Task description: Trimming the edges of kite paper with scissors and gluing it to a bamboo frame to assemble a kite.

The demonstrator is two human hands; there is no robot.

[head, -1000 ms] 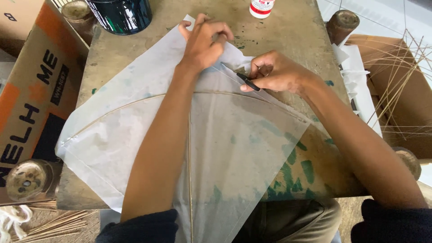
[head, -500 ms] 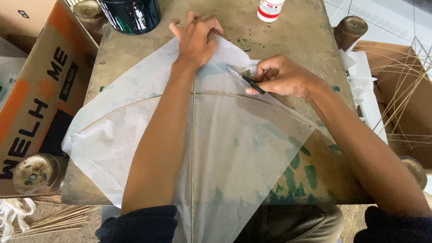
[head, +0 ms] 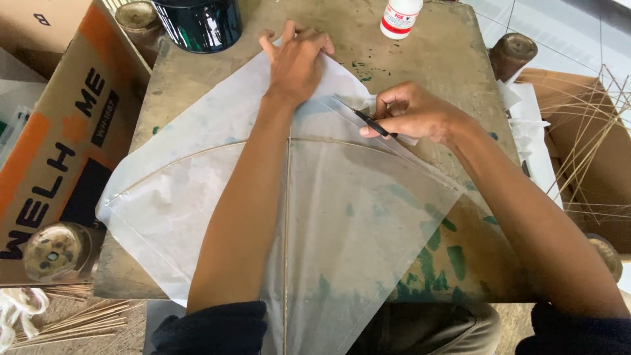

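A craft workshop: paint-stained worktable (head: 434,66), bamboo sticks (head: 591,131), glue bottle (head: 399,16).

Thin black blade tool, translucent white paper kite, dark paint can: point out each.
Thin black blade tool (head: 373,123), head view, mid-shaft.
Translucent white paper kite (head: 368,223), head view, bare right panel.
Dark paint can (head: 197,26), head view, side wall.

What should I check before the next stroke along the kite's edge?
1. Left hand flat on the kite paper near the top corner: ok.
2. Right hand pinching the thin black tool at the upper right edge: ok.
3. Paper flat on the table: ok where visible.
4. Spine stick and curved stick under the paper, in place: ok.
5. Dark can and white bottle off the paper: ok.
6. Tool tip contact with paper: cannot tell.
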